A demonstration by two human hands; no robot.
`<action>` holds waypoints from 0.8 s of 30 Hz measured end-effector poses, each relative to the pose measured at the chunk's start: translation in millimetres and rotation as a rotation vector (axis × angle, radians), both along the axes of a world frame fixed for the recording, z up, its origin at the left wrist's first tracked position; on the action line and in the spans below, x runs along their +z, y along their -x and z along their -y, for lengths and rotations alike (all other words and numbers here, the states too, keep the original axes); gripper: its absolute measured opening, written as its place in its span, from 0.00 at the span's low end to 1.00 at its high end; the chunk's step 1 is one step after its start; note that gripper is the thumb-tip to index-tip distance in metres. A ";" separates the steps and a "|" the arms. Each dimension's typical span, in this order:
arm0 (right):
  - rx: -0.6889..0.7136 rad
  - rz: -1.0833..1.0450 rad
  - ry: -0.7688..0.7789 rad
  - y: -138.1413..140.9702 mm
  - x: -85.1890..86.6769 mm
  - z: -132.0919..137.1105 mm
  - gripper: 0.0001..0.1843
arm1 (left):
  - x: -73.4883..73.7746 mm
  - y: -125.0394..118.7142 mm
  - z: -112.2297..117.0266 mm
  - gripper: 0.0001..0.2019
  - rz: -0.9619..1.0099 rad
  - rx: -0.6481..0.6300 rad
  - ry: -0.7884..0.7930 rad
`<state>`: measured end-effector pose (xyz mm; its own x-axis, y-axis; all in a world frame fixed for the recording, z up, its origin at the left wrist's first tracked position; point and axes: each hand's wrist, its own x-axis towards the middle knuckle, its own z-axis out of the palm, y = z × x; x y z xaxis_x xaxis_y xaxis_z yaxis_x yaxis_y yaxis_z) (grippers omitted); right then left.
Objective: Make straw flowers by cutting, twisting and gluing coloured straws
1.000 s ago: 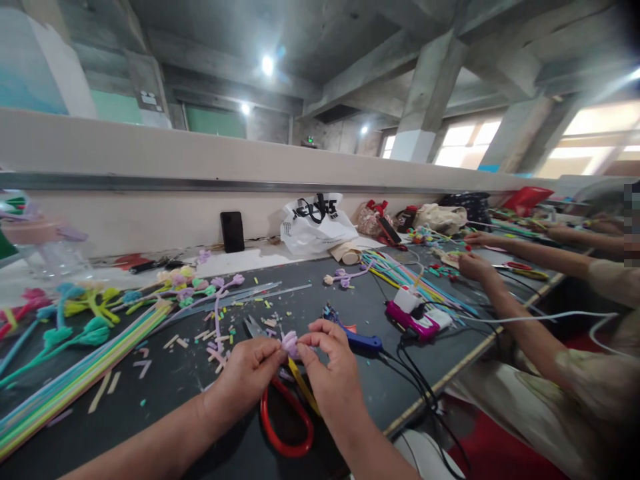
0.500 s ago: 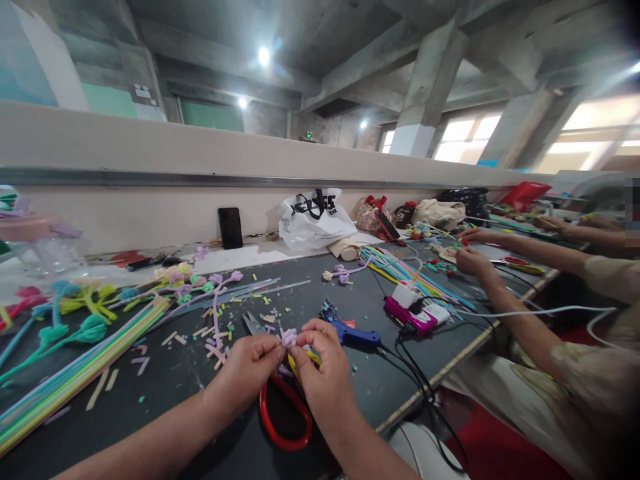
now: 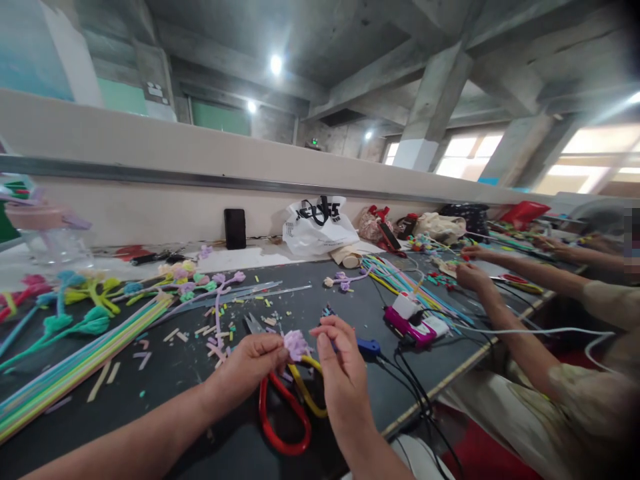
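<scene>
My left hand (image 3: 253, 365) pinches a small lilac pipe-cleaner flower (image 3: 296, 344) just above the dark table (image 3: 200, 407). My right hand (image 3: 341, 373) hovers beside the flower with fingers loosely spread, its fingertips close to the petals but not gripping them. Under both hands lies a pair of scissors (image 3: 280, 400) with one red and one yellow handle loop. A blue glue gun (image 3: 363, 343) rests just beyond my right hand.
Bundles of coloured pipe cleaners (image 3: 70, 363) and finished flowers (image 3: 180, 277) lie at left, with cut scraps scattered about. A pink-and-white device (image 3: 413, 320) with cables sits at right. A co-worker's hands (image 3: 467, 273) work further right. A phone (image 3: 235, 229) and white bag (image 3: 317, 227) stand against the wall.
My right hand has let go of the lilac flower and opened, drawing slightly back; my left hand keeps holding it. The camera tilted a little.
</scene>
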<state>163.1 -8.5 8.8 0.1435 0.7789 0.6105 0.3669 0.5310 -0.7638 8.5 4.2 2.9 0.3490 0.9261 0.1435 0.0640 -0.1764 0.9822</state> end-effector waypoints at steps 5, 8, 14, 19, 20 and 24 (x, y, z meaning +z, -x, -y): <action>0.021 0.023 -0.082 -6.5 4.0 9.3 0.10 | 0.5 4.1 0.7 0.13 0.218 -0.105 0.060; 0.050 0.031 -0.089 -6.2 3.5 14.0 0.09 | 0.7 4.8 1.3 0.14 0.296 -0.168 0.063; 0.067 0.117 -0.125 -7.2 7.0 22.8 0.08 | -1.0 5.5 0.2 0.12 0.241 -0.175 0.080; 0.050 0.279 -0.155 -4.6 6.2 25.3 0.07 | -2.7 5.5 -2.8 0.14 0.091 -0.130 0.003; 0.033 0.300 -0.156 -3.8 5.1 24.1 0.07 | -2.1 5.3 -3.0 0.14 0.058 -0.121 -0.023; -0.057 0.382 -0.161 -1.9 1.4 18.0 0.07 | 2.4 4.4 -2.3 0.14 -0.083 -0.060 -0.156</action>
